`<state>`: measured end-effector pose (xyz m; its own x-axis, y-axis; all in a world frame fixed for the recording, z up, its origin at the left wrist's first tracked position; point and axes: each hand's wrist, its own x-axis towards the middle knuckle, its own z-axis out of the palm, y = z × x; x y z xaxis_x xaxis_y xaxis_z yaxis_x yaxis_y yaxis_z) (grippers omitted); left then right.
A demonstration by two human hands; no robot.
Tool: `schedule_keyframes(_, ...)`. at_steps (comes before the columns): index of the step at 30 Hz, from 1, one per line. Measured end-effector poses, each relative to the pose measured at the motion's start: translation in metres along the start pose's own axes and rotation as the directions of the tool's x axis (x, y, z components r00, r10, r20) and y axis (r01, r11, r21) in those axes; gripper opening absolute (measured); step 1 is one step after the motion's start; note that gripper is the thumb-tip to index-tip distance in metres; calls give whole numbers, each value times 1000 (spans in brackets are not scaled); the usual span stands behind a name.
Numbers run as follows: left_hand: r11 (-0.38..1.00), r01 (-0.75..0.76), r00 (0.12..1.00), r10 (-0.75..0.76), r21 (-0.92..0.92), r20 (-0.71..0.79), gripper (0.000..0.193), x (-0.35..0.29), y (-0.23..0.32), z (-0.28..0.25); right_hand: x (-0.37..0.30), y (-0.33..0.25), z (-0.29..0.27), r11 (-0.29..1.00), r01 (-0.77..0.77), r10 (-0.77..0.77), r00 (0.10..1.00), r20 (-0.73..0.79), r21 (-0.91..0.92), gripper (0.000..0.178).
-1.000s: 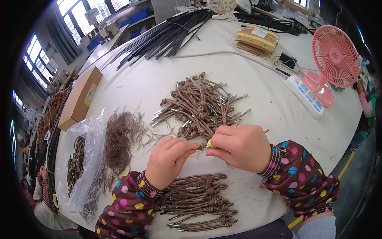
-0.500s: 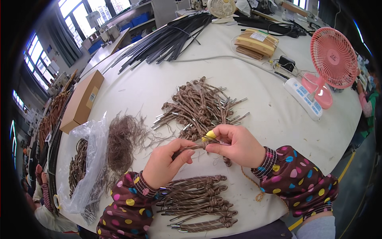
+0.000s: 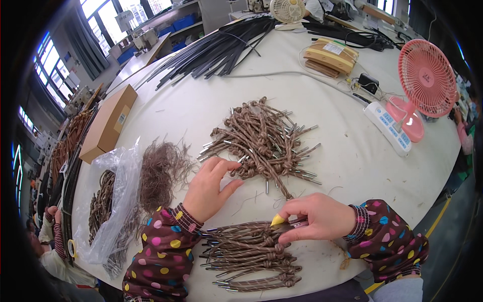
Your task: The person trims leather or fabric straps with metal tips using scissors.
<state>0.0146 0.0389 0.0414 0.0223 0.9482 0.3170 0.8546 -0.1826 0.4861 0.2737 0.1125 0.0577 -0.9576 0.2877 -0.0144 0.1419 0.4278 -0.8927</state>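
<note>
A heap of brown knotted cords (image 3: pixel 259 136) with metal tips lies in the middle of the table. My left hand (image 3: pixel 207 187) is at the heap's near left edge, thumb and forefinger apart, nothing held between them. Closer to me, similar cords (image 3: pixel 241 251) lie side by side in a row, tips left and knots right. Over the knotted end at the row's far side, my right hand (image 3: pixel 319 217) has thumb and forefinger around a knotted cord, mostly hidden by the fingers. Yellow wrapping covers the right forefinger's tip.
Loose brown threads (image 3: pixel 162 173) and a clear plastic bag (image 3: pixel 121 196) of cords lie left, near a cardboard box (image 3: pixel 108 126). Black strips (image 3: pixel 211 50) spread across the far side. A pink fan (image 3: pixel 426 78) and white power strip (image 3: pixel 387 128) stand at right.
My hands have parted. The right moved down toward me with the cord, to the row; the left let go of it and moved up beside the heap, its fingers opening.
</note>
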Motion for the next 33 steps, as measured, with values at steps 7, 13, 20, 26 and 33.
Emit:
schedule_keyframes(7, 928, -274, 961, 273, 250, 40, 32, 24, 26, 22, 7, 6, -11, 987, -113, 138, 958, -250, 113, 26)
schedule_keyframes(13, 946, -275, 933, 306, 173, -189, 26, 19, 11, 8, 15, 10, -13, 971, -104, 172, 932, -321, 218, 25)
schedule_keyframes(20, 710, -69, 940, -190, -700, -285, 25, -15, 29, -22, 43, -23, -14, 991, 126, -128, 851, -510, -38, 34)
schedule_keyframes(26, 394, -11, 998, -58, -919, -37, 26, -23, 30, -15, 53, -23, -3, 997, 54, -71, 936, -343, -61, 26)
schedule_keyframes(33, 252, 374, 924, -185, -892, 335, 50, -21, 25, -6, 39, -7, 0, 847, 0, -248, 884, -396, -531, 18)
